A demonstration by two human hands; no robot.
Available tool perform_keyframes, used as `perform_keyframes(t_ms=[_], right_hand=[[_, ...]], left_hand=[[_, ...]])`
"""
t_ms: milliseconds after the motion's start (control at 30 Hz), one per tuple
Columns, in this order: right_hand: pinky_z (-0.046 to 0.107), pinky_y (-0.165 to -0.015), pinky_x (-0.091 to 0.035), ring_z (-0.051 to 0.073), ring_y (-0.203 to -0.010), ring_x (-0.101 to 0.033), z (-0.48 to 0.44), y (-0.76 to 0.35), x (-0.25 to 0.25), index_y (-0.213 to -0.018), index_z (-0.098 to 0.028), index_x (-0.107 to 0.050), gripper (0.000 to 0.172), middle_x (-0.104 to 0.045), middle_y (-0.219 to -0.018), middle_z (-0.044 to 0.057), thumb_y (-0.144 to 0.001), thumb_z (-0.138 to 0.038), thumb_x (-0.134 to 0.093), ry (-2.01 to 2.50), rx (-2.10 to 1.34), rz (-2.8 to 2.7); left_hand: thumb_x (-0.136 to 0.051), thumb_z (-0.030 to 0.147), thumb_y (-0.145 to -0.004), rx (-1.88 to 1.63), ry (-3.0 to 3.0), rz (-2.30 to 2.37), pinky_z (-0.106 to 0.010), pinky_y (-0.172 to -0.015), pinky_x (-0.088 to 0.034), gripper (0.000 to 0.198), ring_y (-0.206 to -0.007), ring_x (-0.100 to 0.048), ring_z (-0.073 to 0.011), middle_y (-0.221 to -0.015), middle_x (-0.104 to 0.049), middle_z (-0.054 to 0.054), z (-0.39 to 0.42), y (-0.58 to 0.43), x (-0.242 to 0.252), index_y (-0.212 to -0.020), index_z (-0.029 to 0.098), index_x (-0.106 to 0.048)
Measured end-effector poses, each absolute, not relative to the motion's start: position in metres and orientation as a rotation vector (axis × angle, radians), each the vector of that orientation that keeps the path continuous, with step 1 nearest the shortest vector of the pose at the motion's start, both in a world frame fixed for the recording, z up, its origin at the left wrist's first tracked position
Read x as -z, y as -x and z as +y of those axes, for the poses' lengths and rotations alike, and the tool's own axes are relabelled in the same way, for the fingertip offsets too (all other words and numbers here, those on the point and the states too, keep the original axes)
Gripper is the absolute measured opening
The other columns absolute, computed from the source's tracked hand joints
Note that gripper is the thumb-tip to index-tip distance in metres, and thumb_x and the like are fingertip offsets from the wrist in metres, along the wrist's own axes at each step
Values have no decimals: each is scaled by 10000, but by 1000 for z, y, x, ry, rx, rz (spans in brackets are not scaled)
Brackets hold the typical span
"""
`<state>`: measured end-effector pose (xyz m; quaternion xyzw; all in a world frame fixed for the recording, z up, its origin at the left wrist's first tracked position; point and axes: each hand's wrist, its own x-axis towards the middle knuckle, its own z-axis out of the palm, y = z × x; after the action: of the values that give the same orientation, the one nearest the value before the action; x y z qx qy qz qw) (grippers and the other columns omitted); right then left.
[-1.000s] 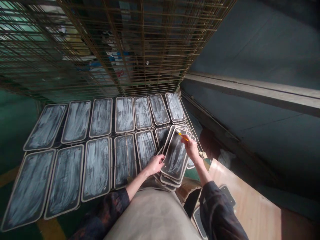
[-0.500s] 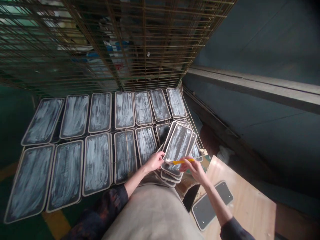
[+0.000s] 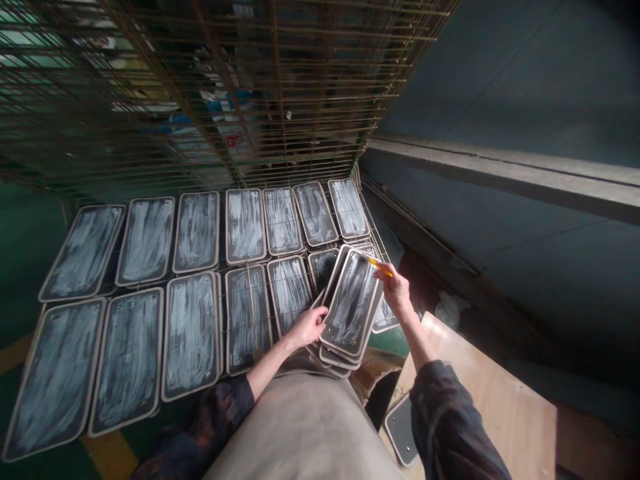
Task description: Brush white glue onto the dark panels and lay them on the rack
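Note:
A dark rectangular panel [image 3: 349,303] with rounded corners, a pale rim and streaky white coating lies tilted on top of a small stack before me. My left hand [image 3: 311,326] grips its lower left edge, fingers curled against the side. Near the top right corner, my right hand [image 3: 396,291] is closed round a yellow-handled brush [image 3: 383,268], whose tip meets the panel's upper end. The bristles are too small to make out. More panels [image 3: 336,362] show beneath, fanned slightly out of line.
Two rows of white-streaked panels [image 3: 193,337] lie on a wire rack shelf [image 3: 253,307]. Raised wire shelves [image 3: 280,80] tilt above them. To the right stands a wooden board [image 3: 500,400] with a dark panel [image 3: 400,430], partly behind my sleeve. A blue-grey wall [image 3: 525,280] runs along the right.
My right hand has moved with the brush from the panel's lower end up to its top right corner. My left hand stays at the panel's left edge.

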<state>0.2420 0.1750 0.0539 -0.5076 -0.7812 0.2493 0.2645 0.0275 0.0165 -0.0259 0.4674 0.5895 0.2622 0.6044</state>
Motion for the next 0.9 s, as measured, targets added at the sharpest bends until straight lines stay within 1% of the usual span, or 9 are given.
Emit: perform_keyframes(t_ms=[133, 233, 333, 400, 467, 567, 633, 733, 900], right_hand=[[271, -683, -501, 177, -758, -675, 152, -247, -58, -1075, -216, -581, 261, -699, -831, 35, -933, -323, -390, 1331, -716, -2325], [261, -658, -508, 172, -716, -678, 127, -257, -72, -1066, -221, -579, 257, -696, -766, 14, -937, -332, -387, 1314, -959, -2366], [267, -634, -525, 174, -685, -678, 116, -262, -88, -1048, -209, -577, 279, -688, -750, 22, -938, -371, -380, 1299, -1198, -2260], [270, -638, -534, 171, -683, -677, 121, -259, -91, -1060, -206, -563, 287, -685, -769, 29, -936, -388, -380, 1319, -1180, -2100], [275, -662, -534, 169, -699, -678, 128, -254, -86, -1065, -212, -556, 279, -685, -785, 28, -934, -388, -383, 1366, -1033, -1999], [281, -664, -519, 180, -708, -676, 124, -245, -71, -1059, -218, -566, 255, -689, -781, 28, -928, -359, -399, 1427, -820, -2085], [279, -650, -506, 186, -709, -673, 107, -237, -60, -1071, -221, -569, 246, -695, -802, 34, -924, -335, -408, 1424, -766, -2182], [265, -628, -496, 183, -708, -672, 68, -228, -51, -1079, -223, -564, 245, -697, -805, 32, -928, -314, -394, 1427, -824, -2179], [250, -658, -494, 173, -719, -672, 12, -220, -50, -1080, -213, -559, 240, -695, -812, 29, -921, -286, -394, 1438, -1023, -2014]], left_hand=[[-483, 119, -762, -631, -1089, 1388, -161, -408, -336, 290, -413, -516, -67, -569, -494, 78, 15, -28, 27, -1034, 171, -567], [-498, 119, -752, -651, -1067, 1383, -162, -404, -345, 303, -410, -512, -65, -579, -486, 82, 15, -27, 28, -1043, 171, -561], [-524, 133, -745, -670, -995, 1352, -158, -396, -357, 310, -397, -504, -62, -578, -468, 92, 15, -26, 28, -1051, 169, -547], [-535, 148, -747, -695, -937, 1323, -157, -386, -365, 312, -389, -504, -64, -572, -450, 99, 15, -25, 26, -1058, 164, -536], [-545, 155, -746, -715, -883, 1297, -159, -383, -379, 321, -388, -509, -68, -570, -440, 101, 14, -24, 24, -1067, 153, -527], [-572, 154, -736, -737, -811, 1263, -166, -398, -408, 354, -403, -519, -69, -580, -462, 94, 13, -23, 23, -1086, 135, -525], [-587, 152, -729, -750, -785, 1240, -171, -412, -421, 363, -413, -523, -68, -580, -480, 87, 12, -21, 23, -1088, 126, -538], [-589, 138, -727, -761, -791, 1228, -173, -420, -424, 352, -421, -522, -69, -567, -493, 79, 13, -20, 22, -1077, 114, -566], [-557, 86, -725, -757, -793, 1261, -165, -413, -413, 395, -414, -508, -59, -566, -495, 78, 14, -21, 15, -1119, 81, -559]])
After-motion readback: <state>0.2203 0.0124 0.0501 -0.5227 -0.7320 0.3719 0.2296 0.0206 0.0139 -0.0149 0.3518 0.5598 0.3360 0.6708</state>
